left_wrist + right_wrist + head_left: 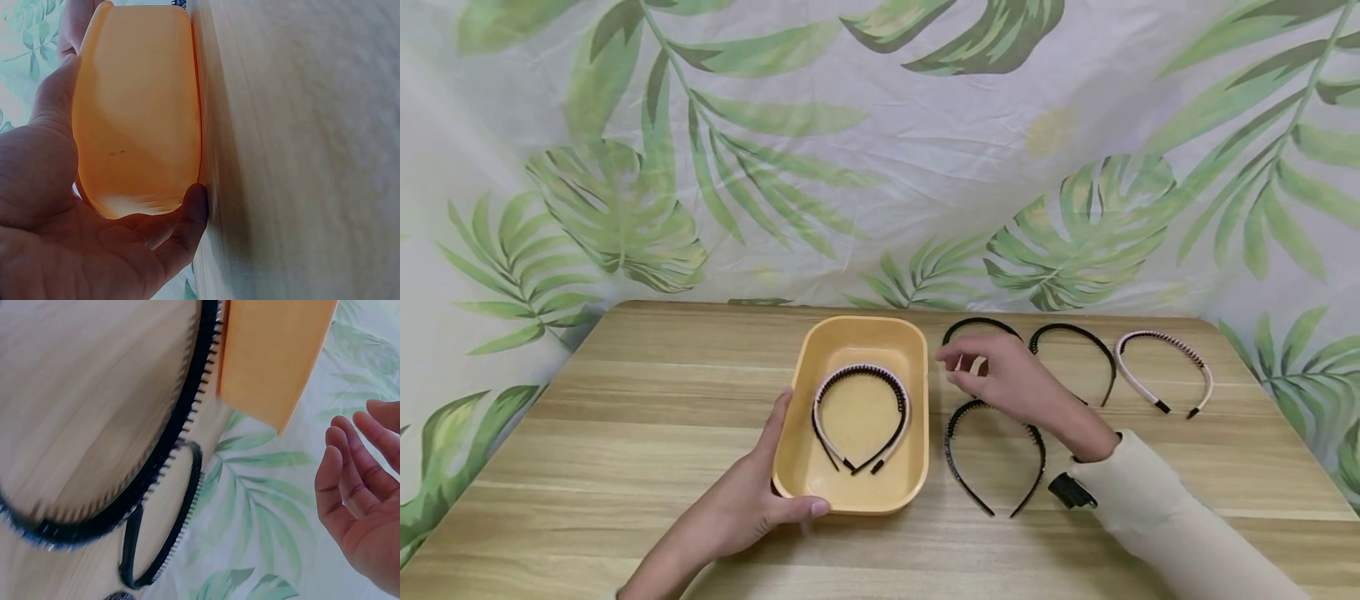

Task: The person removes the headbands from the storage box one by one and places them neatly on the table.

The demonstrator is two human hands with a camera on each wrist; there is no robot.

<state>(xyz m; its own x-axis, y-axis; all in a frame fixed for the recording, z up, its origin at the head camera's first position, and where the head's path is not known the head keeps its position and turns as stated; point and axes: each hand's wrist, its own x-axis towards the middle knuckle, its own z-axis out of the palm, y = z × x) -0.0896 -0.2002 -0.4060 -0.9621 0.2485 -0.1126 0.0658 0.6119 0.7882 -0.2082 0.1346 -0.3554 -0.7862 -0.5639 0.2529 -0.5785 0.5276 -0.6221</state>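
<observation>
My left hand (741,500) grips the near left corner of a yellow plastic tub (917,467), its thumb at the front rim. The left wrist view shows fingers spread along the tub's outer wall (140,94). A pink headband (906,417) and a black headband (820,437) lie overlapping inside. Right of the tub, my right hand (1011,379) hovers above the headbands with loosely bent fingers and nothing held. Under it are a black toothed headband with a glittery side (951,454) and a thin black headband (981,321), partly hidden by the hand.
Farther right on the wooden table (625,442) lie another black headband (1078,331) and a pink one with dark teeth (1206,379). A leaf-patterned cloth (925,192) hangs behind the table's back edge. A black device (1071,492) sits at the right cuff.
</observation>
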